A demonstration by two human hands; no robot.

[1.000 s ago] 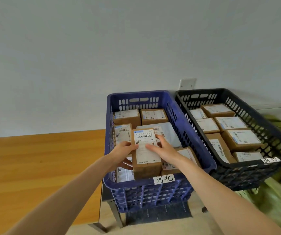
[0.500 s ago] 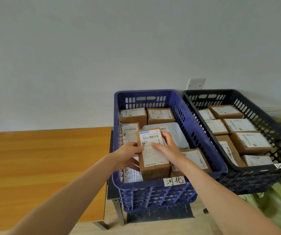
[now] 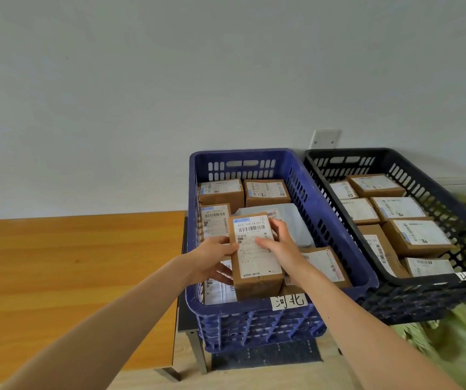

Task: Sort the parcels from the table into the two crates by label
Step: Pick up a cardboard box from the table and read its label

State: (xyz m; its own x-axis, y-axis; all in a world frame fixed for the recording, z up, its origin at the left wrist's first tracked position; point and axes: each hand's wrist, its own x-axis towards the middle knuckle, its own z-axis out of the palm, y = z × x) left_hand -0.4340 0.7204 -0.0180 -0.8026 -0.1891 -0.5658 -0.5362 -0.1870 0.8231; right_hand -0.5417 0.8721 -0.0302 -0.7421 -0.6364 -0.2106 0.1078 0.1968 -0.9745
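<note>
Your left grip (image 3: pixel 212 258) and right grip (image 3: pixel 281 243) both clasp one brown parcel (image 3: pixel 255 254), label up. The left thumb lies on the label's left edge with the fingers curled under that side. The right fingers wrap the far right corner, thumb on the label. The parcel sits at the near end of the blue crate (image 3: pixel 336 220), just behind its handwritten tag (image 3: pixel 289 301) reading 河北. It may be resting on the parcels below, but the view does not settle that. A grey mailer bag (image 3: pixel 296 223) lies just beyond it among other boxes. The black crate (image 3: pixel 423 288) stands touching on the right, holding labelled boxes. The wooden bench (image 3: pixel 71 277) lies to the left.
</note>
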